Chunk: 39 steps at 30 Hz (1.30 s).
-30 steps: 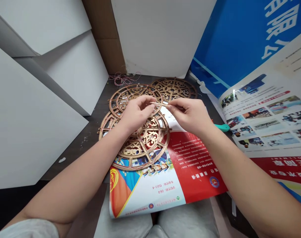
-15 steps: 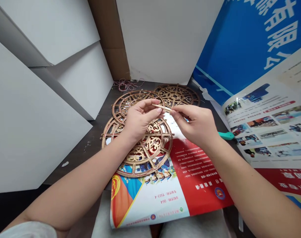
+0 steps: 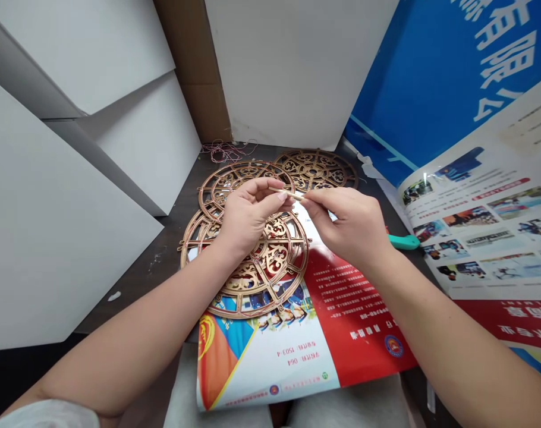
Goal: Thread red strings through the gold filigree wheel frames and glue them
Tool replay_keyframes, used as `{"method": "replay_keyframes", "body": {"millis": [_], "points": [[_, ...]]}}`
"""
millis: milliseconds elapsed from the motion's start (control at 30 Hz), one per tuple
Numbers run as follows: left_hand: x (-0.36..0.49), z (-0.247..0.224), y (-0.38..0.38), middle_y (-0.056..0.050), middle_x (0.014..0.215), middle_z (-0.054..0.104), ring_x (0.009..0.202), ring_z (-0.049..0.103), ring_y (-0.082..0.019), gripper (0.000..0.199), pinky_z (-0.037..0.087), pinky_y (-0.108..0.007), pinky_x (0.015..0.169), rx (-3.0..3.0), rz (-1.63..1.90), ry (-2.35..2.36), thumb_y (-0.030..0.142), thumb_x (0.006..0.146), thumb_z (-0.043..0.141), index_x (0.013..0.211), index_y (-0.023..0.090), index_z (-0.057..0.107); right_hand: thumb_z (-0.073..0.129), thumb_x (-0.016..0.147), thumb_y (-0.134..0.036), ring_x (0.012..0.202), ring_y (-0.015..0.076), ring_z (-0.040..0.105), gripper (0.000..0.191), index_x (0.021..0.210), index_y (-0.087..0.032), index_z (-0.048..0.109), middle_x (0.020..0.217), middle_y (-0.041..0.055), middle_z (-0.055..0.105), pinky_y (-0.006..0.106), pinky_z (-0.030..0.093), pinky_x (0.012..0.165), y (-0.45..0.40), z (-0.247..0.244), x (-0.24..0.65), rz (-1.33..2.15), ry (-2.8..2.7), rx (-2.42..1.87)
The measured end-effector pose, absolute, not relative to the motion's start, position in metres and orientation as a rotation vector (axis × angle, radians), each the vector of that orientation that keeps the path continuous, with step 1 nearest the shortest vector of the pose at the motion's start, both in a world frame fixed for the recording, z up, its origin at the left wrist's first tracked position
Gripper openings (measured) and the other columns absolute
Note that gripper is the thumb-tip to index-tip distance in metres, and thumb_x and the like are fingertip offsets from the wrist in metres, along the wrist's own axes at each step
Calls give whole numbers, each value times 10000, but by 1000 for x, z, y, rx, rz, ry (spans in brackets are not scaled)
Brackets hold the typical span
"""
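Observation:
Between the fingertips of both hands is a thin, pale wooden stick [image 3: 292, 194], held above the wooden discs. My left hand [image 3: 249, 213] pinches its left end between thumb and fingers. My right hand [image 3: 348, 223] grips the right end, thumb and forefinger pressed together. Under my left hand lies a round, openwork wooden disc [image 3: 274, 261] with scroll patterns and spokes, partly covered by the hand and forearm. A second cut-out disc [image 3: 212, 178] overlaps behind it, and a darker disc [image 3: 315, 169] lies farther back to the right.
A printed red and white sheet [image 3: 364, 356] lies under the front disc and over my lap. Tangled thread [image 3: 226, 151] is at the back. A turquoise-handled tool [image 3: 404, 242] sits right of my right hand. White boxes [image 3: 137, 142] and a blue printed panel [image 3: 431, 77] surround the dark table [image 3: 139, 267].
Both hands keep hold of the stick. My right hand has shifted slightly left and less of the stick shows between the fingers. The whole view has moved a little.

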<state>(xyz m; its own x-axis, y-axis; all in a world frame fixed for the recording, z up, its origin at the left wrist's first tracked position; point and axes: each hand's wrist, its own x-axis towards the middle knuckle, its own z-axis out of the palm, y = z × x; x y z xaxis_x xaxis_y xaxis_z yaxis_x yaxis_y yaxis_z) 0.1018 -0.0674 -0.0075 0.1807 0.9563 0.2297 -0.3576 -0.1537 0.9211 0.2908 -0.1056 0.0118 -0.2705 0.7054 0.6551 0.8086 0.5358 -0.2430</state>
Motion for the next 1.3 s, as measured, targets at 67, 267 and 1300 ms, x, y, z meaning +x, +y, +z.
{"method": "replay_keyframes", "body": {"millis": [67, 267, 1300], "points": [[102, -7, -68, -25, 863, 775, 835, 775, -173, 200, 664, -343, 871, 1174, 1328, 702, 218, 814, 850, 968, 181, 727, 556, 1046, -321, 791, 222, 707, 268, 912, -228, 768, 875, 72, 795, 351, 464, 723, -106, 12, 290, -199, -2045, -1242], [103, -8, -66, -16, 842, 768, 795, 762, -158, 203, 659, -333, 852, 1128, 1320, 693, 199, 791, 846, 947, 184, 718, 545, 1048, -310, 785, 227, 691, 279, 896, -220, 761, 836, 79, 779, 360, 437, 726, -107, 11, 289, -255, -2043, -1241], [74, 0, -53, -42, 917, 801, 782, 706, -189, 135, 526, -315, 718, 2075, 1111, 923, 296, 905, 716, 960, 222, 814, 524, 1048, -271, 739, 196, 630, 295, 908, -233, 781, 807, 57, 767, 371, 355, 720, -97, 1, 299, -362, -2148, -1207]]}}
